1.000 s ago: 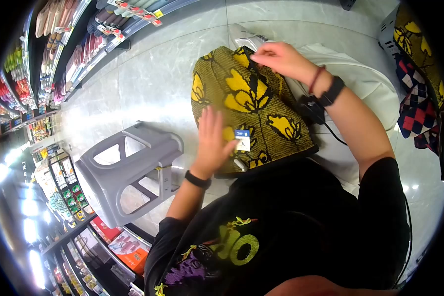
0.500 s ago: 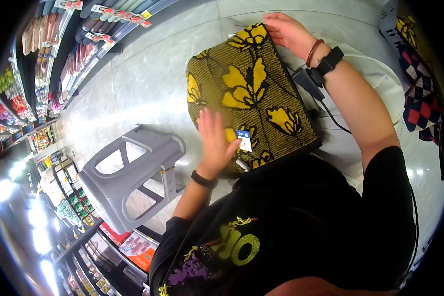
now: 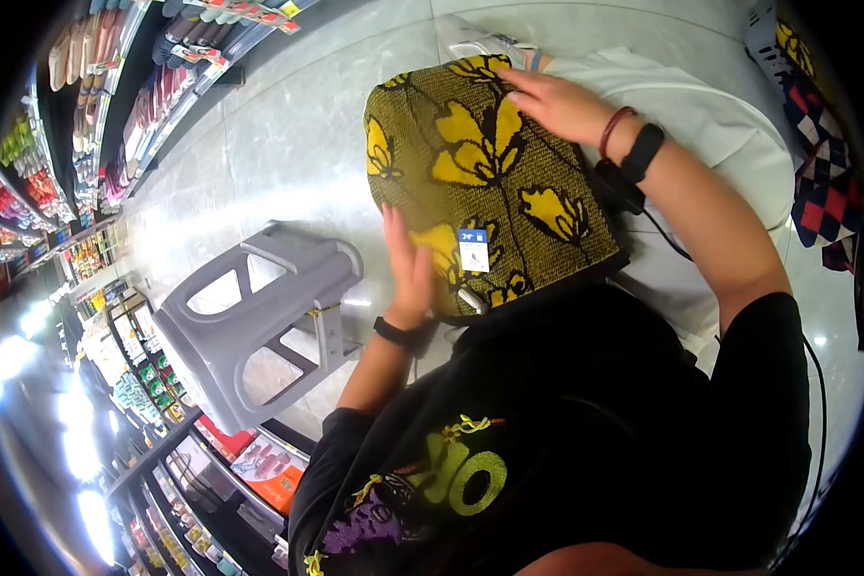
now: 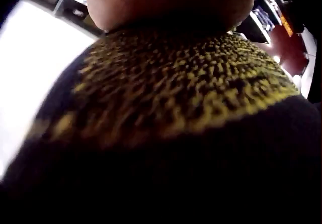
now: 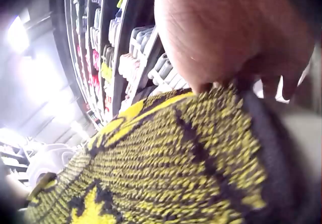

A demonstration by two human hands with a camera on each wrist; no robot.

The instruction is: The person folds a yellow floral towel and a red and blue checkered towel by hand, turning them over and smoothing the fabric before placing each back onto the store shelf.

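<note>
Two hands were on a blk/yel floral knit (image 3: 494,197), which was spread right in front of the person's blk tee (image 3: 566,403), nr a pale trouser leg (image 3: 691,125); couldn't tell what held it up. L hand (image 3: 408,274) lay along the knit's L side, fingers straight, thumb apart from them, clamped on nothing. R hand (image 3: 566,106) rested at the top R edge, fingers stretched out over the fabric, no clamp seen; couldn't tell if the thumb pressed down. Blue/wht tag (image 3: 473,252) sat on the knit, nr the L hand. R wrist had a wide blk band (image 3: 643,154) + thin red band (image 3: 615,132); L wrist, a slim blk band (image 3: 394,331). Grey plastic stool (image 3: 259,312) stood on the tile floor (image 3: 298,125) to the L, not touching the knit. Shoe (image 3: 480,40) showed just past the knit's far edge. Stocked shelves (image 3: 154,86) ran along the L; red/navy checked cloth (image 3: 821,216) was far R.
</note>
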